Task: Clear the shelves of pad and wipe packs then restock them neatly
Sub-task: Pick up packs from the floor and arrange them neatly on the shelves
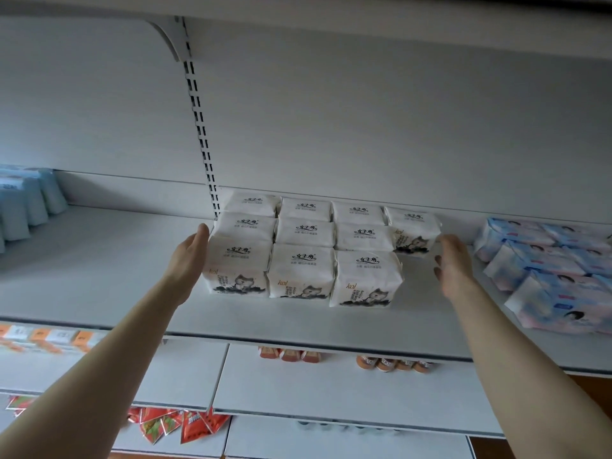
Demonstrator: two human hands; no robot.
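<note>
Single view, wide-angle, from the camera worn on my head. It stands before the shelving and faces forward, level between two boards: it sees the top of the middle shelf (pixel 99 279) and the underside of the upper shelf (pixel 331 14). It is near enough that my forearms enter from the bottom corners, with my left grip (pixel 190 256) and right grip (pixel 453 266) at mid-frame, either side of the white packs (pixel 304 250). The back panel (pixel 364 127) fills the upper half; the lower shelves (pixel 298 385) cross the bottom. Straight edges bow towards the margins.
</note>
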